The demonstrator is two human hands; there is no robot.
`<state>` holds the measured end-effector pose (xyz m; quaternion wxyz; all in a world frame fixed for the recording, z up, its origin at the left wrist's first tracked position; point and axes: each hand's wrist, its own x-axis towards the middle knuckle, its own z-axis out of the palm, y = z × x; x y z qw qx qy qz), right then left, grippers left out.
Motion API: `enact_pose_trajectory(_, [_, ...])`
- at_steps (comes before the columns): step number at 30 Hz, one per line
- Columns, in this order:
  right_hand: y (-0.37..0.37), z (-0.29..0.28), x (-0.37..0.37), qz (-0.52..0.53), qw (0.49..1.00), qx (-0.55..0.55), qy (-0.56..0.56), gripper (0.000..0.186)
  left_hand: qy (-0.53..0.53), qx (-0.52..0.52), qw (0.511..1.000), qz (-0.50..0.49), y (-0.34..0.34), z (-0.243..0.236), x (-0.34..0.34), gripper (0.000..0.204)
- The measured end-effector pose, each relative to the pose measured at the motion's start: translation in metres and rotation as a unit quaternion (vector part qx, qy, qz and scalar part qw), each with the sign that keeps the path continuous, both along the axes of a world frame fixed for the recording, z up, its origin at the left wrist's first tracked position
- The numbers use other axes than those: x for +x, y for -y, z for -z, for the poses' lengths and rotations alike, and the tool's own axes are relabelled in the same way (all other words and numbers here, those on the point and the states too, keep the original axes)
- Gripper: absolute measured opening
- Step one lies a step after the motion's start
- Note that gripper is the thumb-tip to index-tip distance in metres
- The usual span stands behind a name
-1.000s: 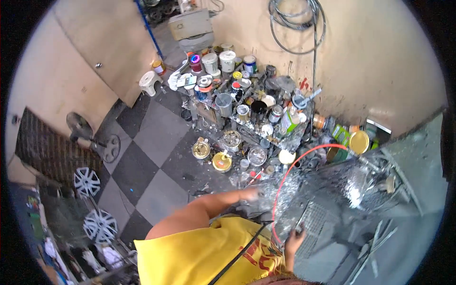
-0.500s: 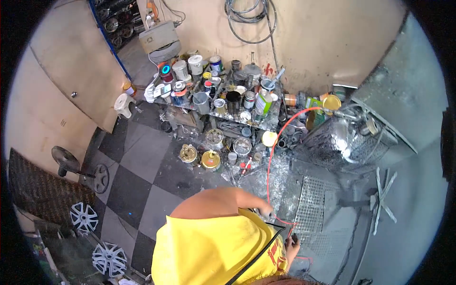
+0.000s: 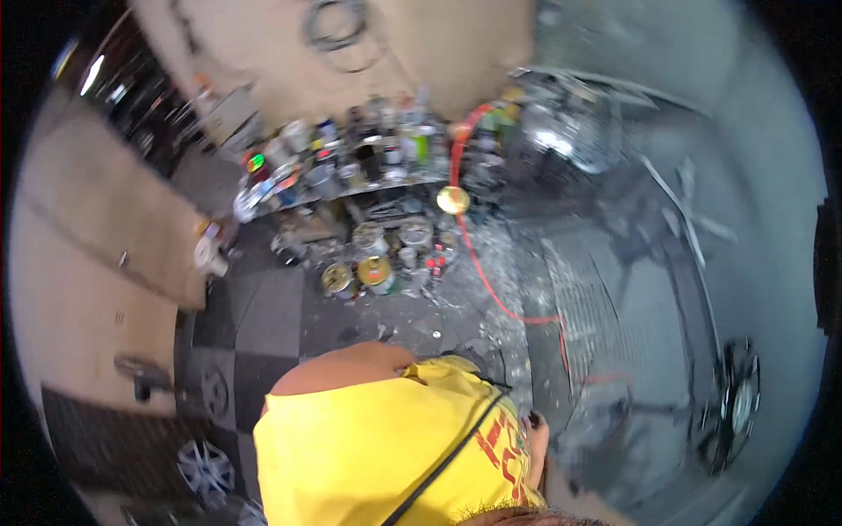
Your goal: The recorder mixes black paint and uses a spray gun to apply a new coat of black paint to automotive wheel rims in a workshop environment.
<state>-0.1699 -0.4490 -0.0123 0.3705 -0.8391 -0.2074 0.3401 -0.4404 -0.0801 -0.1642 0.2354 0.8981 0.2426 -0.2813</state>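
Observation:
The frame is smeared by motion. My left upper arm point(image 3: 338, 368) bends in front of my yellow shirt point(image 3: 377, 447), and the shirt hides the left hand. Low on the right side of the shirt, my right hand point(image 3: 538, 431) hangs near the floor. Something small and dark shows at its fingertips, too blurred to name. A thin red hose point(image 3: 478, 272) runs from the back, beside the work table, down to the floor ahead of my right hand. A black cord point(image 3: 447, 456) crosses the shirt diagonally.
A low table point(image 3: 351, 190) crowded with paint tins and cups stands at the back. Open tins point(image 3: 374, 273) sit on the floor before it. A foil-like silver sheet point(image 3: 561, 140) leans back right. At right stands a dark wheel point(image 3: 741, 403); a silver wheel cover point(image 3: 206, 471) lies left.
The view has swung right, bringing the dark wheel in. My left hand, earlier reaching out by the red hose, has drawn back behind the shirt. My right hand stays low.

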Motion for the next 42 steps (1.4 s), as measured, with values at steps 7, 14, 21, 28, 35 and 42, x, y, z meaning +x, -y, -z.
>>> enact_pose_trajectory(7, [0.027, 0.025, -0.034, 0.049, 0.998, 0.0, -0.032, 0.05, -0.093, -0.058, 0.97, 0.215, -0.003, 0.02, 0.047, 0.035])
enact_pose_trajectory(14, [0.062, 0.025, -0.009, 0.138, 0.989, -0.028, -0.042, 0.054, -0.031, -0.09, 0.983, 0.157, 0.0, -0.022, 0.296, 0.042])
enact_pose_trajectory(21, [0.088, -0.002, 0.102, 0.248, 0.966, -0.049, -0.062, 0.053, 0.022, -0.283, 0.954, 0.098, 0.087, -0.042, 0.483, 0.046])
enact_pose_trajectory(28, [0.099, -0.097, 0.254, 0.424, 0.897, -0.005, 0.129, 0.044, -0.107, -0.597, 0.793, 0.047, 0.153, -0.112, 0.611, 0.058])
enact_pose_trajectory(35, [0.152, -0.217, 0.39, 0.461, 0.826, 0.047, 0.321, 0.04, 0.014, -0.667, 0.745, 0.021, 0.21, -0.184, 0.765, 0.073])
enact_pose_trajectory(42, [0.215, -0.253, 0.529, 0.348, 0.835, -0.101, 0.415, 0.044, 0.11, -0.713, 0.679, -0.135, 0.264, -0.222, 0.84, 0.079])
